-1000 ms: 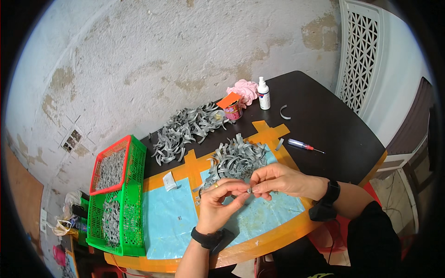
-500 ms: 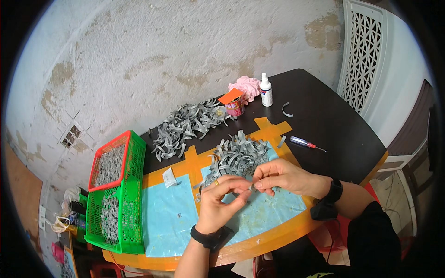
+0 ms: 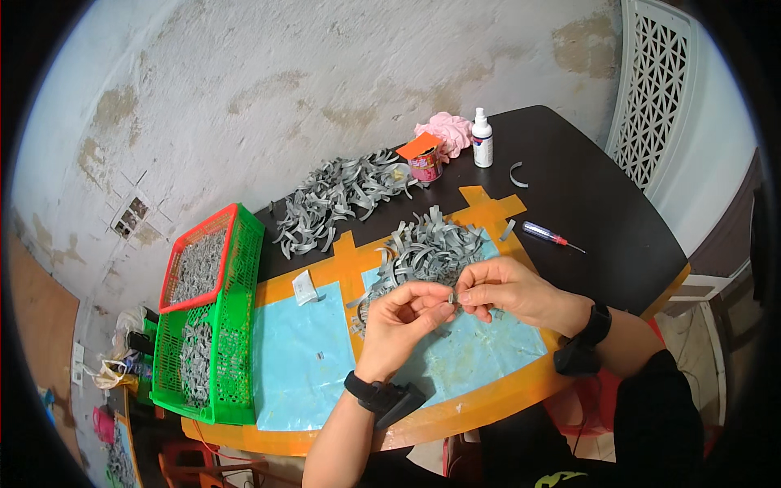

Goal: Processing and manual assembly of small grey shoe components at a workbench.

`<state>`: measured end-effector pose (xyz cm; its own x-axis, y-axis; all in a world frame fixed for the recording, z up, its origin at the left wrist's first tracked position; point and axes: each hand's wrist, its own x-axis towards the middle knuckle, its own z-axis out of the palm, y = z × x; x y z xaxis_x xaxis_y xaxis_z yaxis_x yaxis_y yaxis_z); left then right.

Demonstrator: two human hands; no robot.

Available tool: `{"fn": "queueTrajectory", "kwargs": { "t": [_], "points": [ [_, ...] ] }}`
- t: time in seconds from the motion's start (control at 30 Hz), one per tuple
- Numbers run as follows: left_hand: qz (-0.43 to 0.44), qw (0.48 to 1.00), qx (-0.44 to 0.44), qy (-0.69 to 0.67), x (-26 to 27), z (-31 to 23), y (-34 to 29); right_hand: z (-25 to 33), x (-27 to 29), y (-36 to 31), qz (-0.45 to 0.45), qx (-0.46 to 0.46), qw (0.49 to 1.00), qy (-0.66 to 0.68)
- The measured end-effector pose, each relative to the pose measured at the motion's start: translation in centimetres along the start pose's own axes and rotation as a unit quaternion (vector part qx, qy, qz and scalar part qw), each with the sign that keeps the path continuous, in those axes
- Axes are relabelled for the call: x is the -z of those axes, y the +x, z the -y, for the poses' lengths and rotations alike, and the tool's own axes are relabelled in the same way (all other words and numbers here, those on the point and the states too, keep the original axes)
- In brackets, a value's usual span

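Above the blue sheet (image 3: 439, 362), my left hand (image 3: 399, 325) and my right hand (image 3: 521, 294) meet fingertip to fingertip. Between them is a small greyish piece (image 3: 451, 299), pinched by the left thumb and fingers. The right thumb and forefinger are closed right against it; whether they grip it too is hidden. Just beyond the hands lies a heap of curved grey strips (image 3: 427, 248), partly covered by them. A tiny grey piece (image 3: 320, 355) lies on the left blue sheet (image 3: 297, 382).
Green baskets (image 3: 232, 358), one red-rimmed, hold small grey pieces at left. A second strip pile (image 3: 342, 195) lies farther back. Beyond stand a tin (image 3: 425, 167), a pink cloth (image 3: 447, 134) and a white bottle (image 3: 482, 142). A screwdriver (image 3: 553, 237) lies at right. Orange tape (image 3: 480, 431) edges the table.
The view has shifted slightly, so the table things appear higher and a little right. My left hand has turned somewhat, while both hands stay together at the small piece.
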<state>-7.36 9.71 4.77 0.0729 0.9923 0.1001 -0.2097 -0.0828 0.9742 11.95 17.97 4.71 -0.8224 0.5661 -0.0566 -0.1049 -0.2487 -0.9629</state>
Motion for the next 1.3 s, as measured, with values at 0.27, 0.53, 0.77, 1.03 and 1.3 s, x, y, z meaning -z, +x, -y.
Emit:
{"fn": "queueTrajectory", "kwargs": {
  "t": [0.27, 0.53, 0.77, 1.03, 1.3],
  "points": [
    [-0.010, 1.000, 0.012, -0.001, 0.01, 0.36, 0.12, 0.21, -0.17, -0.23, -0.004, -0.014, 1.000, 0.004],
    [-0.025, 0.998, -0.034, 0.042, -0.53, 0.20, -0.29, 0.17, -0.15, -0.31, 0.007, -0.014, 1.000, 0.008],
    [0.000, 0.994, -0.081, 0.072, -0.74, -0.20, -0.51, 0.14, -0.21, -0.51, 0.026, 0.008, 1.000, -0.005],
    [-0.013, 0.982, -0.104, 0.159, -0.47, -0.16, -0.54, 0.13, -0.18, -0.44, 0.021, 0.006, 1.000, 0.007],
    [-0.016, 0.986, -0.093, 0.137, -0.79, -0.41, -0.58, 0.03, -0.02, -0.25, 0.048, -0.005, 0.999, 0.012]
  ]
}}
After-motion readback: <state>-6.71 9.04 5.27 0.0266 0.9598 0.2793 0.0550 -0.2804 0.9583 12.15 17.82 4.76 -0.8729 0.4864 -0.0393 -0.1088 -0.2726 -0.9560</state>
